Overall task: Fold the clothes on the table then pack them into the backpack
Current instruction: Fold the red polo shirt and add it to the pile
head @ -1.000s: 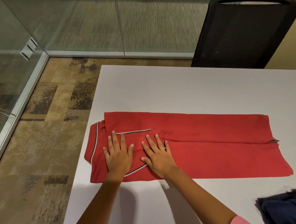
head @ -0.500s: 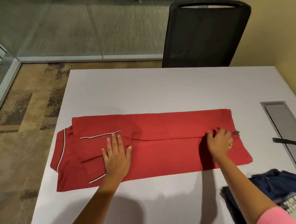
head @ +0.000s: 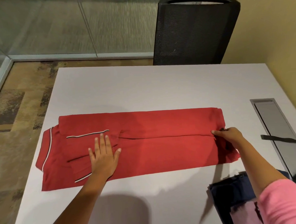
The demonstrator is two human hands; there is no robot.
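- Lying across the middle of the white table (head: 143, 88), the red polo shirt (head: 162, 148) is folded into a long strip, collar at 9 o'clock.
- The left hand (head: 104, 155) presses flat on the sleeves, fingers straight.
- The right hand (head: 228, 135) pinches the hem at 3 o'clock.
- Dark blue clothes (head: 230, 192) wait at 5 o'clock.

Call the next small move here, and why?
Probably lift the hem end with the right hand and carry it over toward the collar. The shirt already lies as a long strip, sides folded in; the left hand presses flat near the collar end, and the right pinches the hem.
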